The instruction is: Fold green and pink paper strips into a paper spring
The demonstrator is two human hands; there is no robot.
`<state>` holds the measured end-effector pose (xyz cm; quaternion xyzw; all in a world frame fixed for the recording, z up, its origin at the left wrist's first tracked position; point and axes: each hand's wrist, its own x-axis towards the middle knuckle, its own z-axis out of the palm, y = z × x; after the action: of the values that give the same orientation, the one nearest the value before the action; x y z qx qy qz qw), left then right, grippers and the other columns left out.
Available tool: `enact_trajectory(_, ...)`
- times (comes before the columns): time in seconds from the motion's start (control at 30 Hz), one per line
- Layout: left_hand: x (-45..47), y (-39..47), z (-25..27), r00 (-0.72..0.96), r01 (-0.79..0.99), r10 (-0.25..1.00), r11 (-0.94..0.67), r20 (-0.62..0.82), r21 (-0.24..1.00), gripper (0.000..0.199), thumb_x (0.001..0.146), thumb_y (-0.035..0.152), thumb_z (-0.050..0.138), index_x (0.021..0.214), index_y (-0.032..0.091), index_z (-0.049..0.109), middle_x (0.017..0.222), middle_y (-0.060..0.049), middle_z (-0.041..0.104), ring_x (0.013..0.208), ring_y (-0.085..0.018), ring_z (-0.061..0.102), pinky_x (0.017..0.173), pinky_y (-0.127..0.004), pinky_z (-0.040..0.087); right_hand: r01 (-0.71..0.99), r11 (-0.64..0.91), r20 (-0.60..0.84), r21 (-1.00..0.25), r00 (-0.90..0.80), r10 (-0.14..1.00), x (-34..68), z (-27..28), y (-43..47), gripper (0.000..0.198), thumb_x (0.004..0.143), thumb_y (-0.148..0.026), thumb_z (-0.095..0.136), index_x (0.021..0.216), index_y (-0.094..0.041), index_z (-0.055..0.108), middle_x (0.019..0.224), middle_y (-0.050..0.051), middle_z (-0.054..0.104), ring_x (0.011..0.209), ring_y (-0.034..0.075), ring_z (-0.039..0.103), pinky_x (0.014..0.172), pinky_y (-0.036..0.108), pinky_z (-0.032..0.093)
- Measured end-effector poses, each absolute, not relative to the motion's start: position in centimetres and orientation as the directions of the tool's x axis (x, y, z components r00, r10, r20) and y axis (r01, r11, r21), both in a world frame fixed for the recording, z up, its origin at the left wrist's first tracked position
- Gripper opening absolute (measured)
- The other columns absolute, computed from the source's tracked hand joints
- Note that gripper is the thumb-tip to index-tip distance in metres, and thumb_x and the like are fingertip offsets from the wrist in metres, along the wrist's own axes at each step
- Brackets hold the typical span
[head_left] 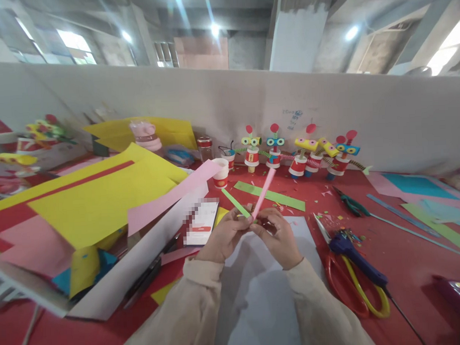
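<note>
My left hand (232,232) and my right hand (275,231) meet above a pale sheet (262,292) on the table. Between their fingertips they pinch two paper strips that cross at one end. The pink strip (266,191) points up and away to the right. Toward the upper left runs the green strip (234,201). A small brown folded piece shows behind the crossing, partly hidden by the strips. Both hands have closed fingers, which cover the joined ends. Just left of my left hand lies a phone (203,223).
Scissors (341,279) and a blue glue gun (357,258) lie to the right, pliers (351,201) beyond. Several paper-cup figures (252,154) stand along the back wall. White cups (221,173) sit ahead. Yellow sheets (114,201) and a long box (142,256) fill the left.
</note>
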<state>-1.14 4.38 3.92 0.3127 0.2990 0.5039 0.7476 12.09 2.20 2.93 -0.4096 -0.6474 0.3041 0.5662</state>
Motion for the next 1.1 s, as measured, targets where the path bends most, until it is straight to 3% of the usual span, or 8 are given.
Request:
enact_trajectory(0.13,-0.6,4.2,4.0,0.218,-0.514,0.976,0.122,-0.008,0.849,0.033,0.058,0.011,0.076,0.084,0.018,0.057,0.065,0.003,0.060,0.064,-0.011,0.057,0.066,-0.024,0.043,0.190,0.452,0.454,-0.872,-0.035,0.890,12.3,2.9,2.4,0.014,0.077,-0.031,0.062,0.084,-0.020,0.065,0.087,0.005,0.057,0.073,0.015,0.058,0.059,0.025,0.051)
enact_trajectory(0.27,-0.1,3.9,3.8,0.127,-0.469,0.989,-0.010,0.079,0.883,0.034,0.063,0.014,0.072,0.090,0.019,0.053,0.073,0.002,0.062,0.068,-0.013,0.058,0.068,-0.027,0.045,0.089,0.377,0.378,-0.922,-0.006,0.926,11.9,2.9,2.3,0.020,0.080,-0.037,0.057,0.082,-0.019,0.066,0.088,0.006,0.058,0.072,0.014,0.057,0.056,0.025,0.050)
enact_trajectory(0.5,0.3,3.4,4.4,0.136,-0.480,0.987,-0.010,0.086,0.877,0.040,0.060,0.015,0.076,0.088,0.021,0.048,0.078,0.000,0.065,0.073,-0.017,0.061,0.070,-0.030,0.045,-0.356,0.092,0.068,-0.930,0.080,0.994,11.9,2.8,2.5,0.022,0.073,-0.039,0.063,0.074,-0.017,0.066,0.067,0.002,0.059,0.059,0.011,0.052,0.051,0.023,0.042)
enact_trajectory(0.7,0.4,3.6,3.8,0.102,-0.552,0.993,0.002,0.066,0.834,0.032,0.060,0.013,0.075,0.080,0.020,0.051,0.060,0.008,0.054,0.058,-0.008,0.051,0.066,-0.023,0.039,-0.412,0.046,0.029,-0.910,0.047,0.998,12.0,2.8,2.8,0.024,0.071,-0.041,0.066,0.067,-0.018,0.059,0.058,-0.001,0.052,0.054,0.011,0.049,0.049,0.022,0.040)
enact_trajectory(0.8,0.4,3.7,3.3,0.160,-0.605,0.987,0.098,0.000,0.790,0.031,0.062,0.014,0.074,0.086,0.019,0.056,0.052,0.009,0.049,0.056,-0.008,0.049,0.064,-0.022,0.039,-0.347,0.121,0.110,-0.930,0.053,0.993,11.9,2.9,2.7,0.026,0.076,-0.043,0.060,0.070,-0.018,0.058,0.058,-0.001,0.051,0.053,0.010,0.048,0.049,0.022,0.039)
enact_trajectory(0.9,0.2,3.8,3.3,0.202,-0.649,0.978,0.174,-0.053,0.741,0.029,0.061,0.014,0.073,0.086,0.018,0.060,0.057,0.005,0.055,0.060,-0.010,0.054,0.064,-0.023,0.040,-0.094,0.311,0.307,-0.946,0.063,0.950,11.8,3.0,2.5,0.020,0.074,-0.037,0.064,0.082,-0.019,0.062,0.072,0.001,0.057,0.058,0.011,0.052,0.052,0.024,0.043)
enact_trajectory(1.0,0.0,3.9,3.7,0.242,-0.667,0.963,0.251,-0.114,0.702,0.024,0.060,0.015,0.073,0.081,0.017,0.062,0.065,0.002,0.060,0.063,-0.010,0.056,0.060,-0.022,0.041,0.248,0.510,0.534,-0.823,0.033,0.845,11.9,2.8,2.2,0.017,0.073,-0.028,0.066,0.088,-0.022,0.064,0.082,0.004,0.058,0.065,0.014,0.055,0.057,0.026,0.047)
enact_trajectory(1.1,-0.1,4.0,4.0,0.259,-0.661,0.955,0.286,-0.146,0.694,0.020,0.059,0.013,0.074,0.077,0.016,0.063,0.068,0.002,0.061,0.063,-0.008,0.056,0.058,-0.020,0.041,0.432,0.567,0.628,-0.701,-0.003,0.778,12.0,2.6,2.0,0.016,0.078,-0.024,0.059,0.093,-0.023,0.064,0.084,0.005,0.059,0.064,0.014,0.055,0.057,0.026,0.049)
